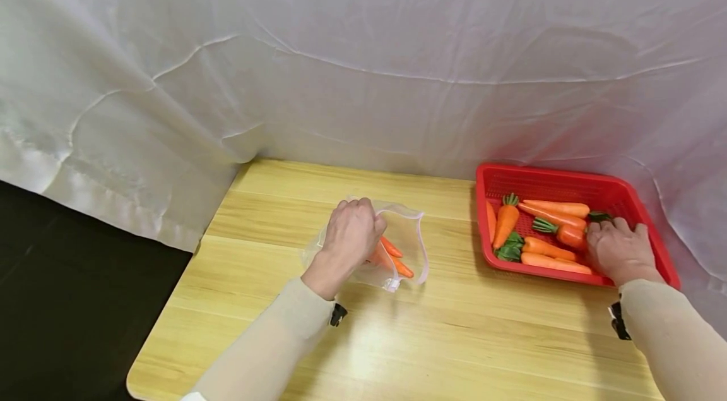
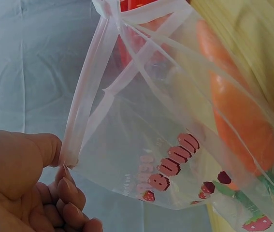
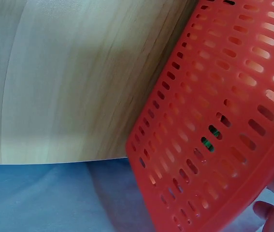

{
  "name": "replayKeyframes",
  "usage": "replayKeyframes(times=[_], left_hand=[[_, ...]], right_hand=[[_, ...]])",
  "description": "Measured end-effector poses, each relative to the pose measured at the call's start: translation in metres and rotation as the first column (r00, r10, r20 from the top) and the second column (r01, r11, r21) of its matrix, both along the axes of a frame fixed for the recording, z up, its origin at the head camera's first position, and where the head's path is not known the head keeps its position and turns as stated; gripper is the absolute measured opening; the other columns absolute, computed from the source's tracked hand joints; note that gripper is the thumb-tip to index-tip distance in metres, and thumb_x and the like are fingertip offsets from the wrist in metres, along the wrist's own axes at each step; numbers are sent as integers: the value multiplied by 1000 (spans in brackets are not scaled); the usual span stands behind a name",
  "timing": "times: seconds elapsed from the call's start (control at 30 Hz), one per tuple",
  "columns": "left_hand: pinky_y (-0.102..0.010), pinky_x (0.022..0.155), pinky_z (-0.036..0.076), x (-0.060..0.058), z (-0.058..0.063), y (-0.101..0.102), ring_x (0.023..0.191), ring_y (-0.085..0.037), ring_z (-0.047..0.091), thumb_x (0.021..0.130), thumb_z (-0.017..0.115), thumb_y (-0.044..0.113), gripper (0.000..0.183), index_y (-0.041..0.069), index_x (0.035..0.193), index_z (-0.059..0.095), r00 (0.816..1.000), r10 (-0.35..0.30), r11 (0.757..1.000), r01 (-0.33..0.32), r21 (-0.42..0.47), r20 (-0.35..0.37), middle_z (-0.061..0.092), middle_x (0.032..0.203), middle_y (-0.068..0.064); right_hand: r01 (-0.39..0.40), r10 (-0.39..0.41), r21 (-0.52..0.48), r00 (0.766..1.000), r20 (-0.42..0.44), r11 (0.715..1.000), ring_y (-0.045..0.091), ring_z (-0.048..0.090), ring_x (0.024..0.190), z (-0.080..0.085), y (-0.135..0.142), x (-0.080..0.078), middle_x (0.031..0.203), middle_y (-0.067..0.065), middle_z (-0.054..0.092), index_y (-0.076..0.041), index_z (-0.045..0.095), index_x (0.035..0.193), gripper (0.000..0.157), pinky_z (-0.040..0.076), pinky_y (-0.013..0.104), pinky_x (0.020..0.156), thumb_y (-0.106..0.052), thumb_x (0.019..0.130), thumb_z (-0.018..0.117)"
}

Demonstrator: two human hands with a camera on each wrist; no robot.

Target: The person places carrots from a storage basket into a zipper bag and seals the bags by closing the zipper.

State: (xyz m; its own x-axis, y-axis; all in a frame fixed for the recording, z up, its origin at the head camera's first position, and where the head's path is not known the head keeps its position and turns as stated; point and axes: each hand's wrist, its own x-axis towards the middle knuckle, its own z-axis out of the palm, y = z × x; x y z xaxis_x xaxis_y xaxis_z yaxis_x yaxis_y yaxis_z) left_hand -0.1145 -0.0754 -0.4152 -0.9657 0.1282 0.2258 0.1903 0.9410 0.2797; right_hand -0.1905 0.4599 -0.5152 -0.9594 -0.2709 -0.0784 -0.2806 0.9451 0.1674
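Observation:
A clear zip bag (image 1: 411,233) with a pink-edged mouth and printed "Bunny" lettering lies on the table, with orange carrots (image 2: 243,121) inside. My left hand (image 1: 353,230) pinches the bag's edge between thumb and fingers (image 2: 50,150) and holds its mouth up. Over at the right, my right hand (image 1: 620,249) reaches into a red basket (image 1: 536,172), against a carrot (image 1: 570,235) with a green top. Its fingertips are hidden, so whether it grips that carrot cannot be told. Several more carrots (image 1: 505,224) lie in the basket.
The light wooden table (image 1: 227,325) carries both the bag and the basket. A pale grey curtain (image 1: 363,72) hangs behind its back edge. Dark floor (image 1: 57,300) shows to the left. In the right wrist view, the basket's slotted wall (image 3: 199,130) blocks most of the right hand.

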Motion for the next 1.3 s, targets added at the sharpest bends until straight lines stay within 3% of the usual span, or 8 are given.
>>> replayKeyframes(times=[0.37, 0.5, 0.73, 1.0, 1.3], left_hand=[[-33, 67, 43, 1, 0, -2, 58, -18, 43, 89, 63, 12, 28, 13, 66, 46, 1000, -2, 1000, 2, -1, -15, 44, 60, 0], [-33, 67, 43, 1, 0, -3, 58, -18, 42, 89, 63, 12, 29, 13, 65, 46, 1000, -6, 1000, 6, -1, -15, 44, 60, 0], [-33, 67, 42, 1, 1, -4, 58, -19, 43, 90, 63, 13, 29, 12, 67, 47, 1000, 0, 1000, 1, 13, -1, 44, 61, 0], [-31, 68, 41, 0, 2, -6, 59, -19, 42, 92, 63, 13, 31, 13, 66, 46, 1000, -2, 1000, 1, 21, 22, 45, 62, 0], [-33, 66, 44, 0, 3, -8, 58, -20, 44, 90, 63, 12, 31, 13, 65, 45, 1000, 5, 1000, -5, 17, -13, 44, 60, -1]], right_hand=[[-56, 54, -15, 992, -116, 998, 47, 47, 97, 0, -2, -3, 97, 23, 59, 1, 49, 103, 55, 36, 65, 77, -27, 75, 88], [-83, 84, 18, 988, -126, 996, 46, 46, 96, 5, -2, -3, 94, 22, 58, 1, 48, 103, 53, 36, 64, 77, -23, 75, 86], [-122, 122, 11, 974, -189, 992, 45, 46, 95, 15, -4, -2, 87, 18, 54, -1, 45, 96, 37, 36, 62, 76, -9, 78, 77], [-112, 106, -16, 970, -217, 994, 48, 46, 99, 23, -8, -1, 92, 22, 56, 0, 48, 100, 48, 35, 63, 77, -14, 74, 86], [-130, 122, -21, 965, -234, 991, 49, 45, 102, 44, -35, 4, 94, 20, 55, -3, 47, 99, 46, 34, 64, 82, -13, 75, 85]])
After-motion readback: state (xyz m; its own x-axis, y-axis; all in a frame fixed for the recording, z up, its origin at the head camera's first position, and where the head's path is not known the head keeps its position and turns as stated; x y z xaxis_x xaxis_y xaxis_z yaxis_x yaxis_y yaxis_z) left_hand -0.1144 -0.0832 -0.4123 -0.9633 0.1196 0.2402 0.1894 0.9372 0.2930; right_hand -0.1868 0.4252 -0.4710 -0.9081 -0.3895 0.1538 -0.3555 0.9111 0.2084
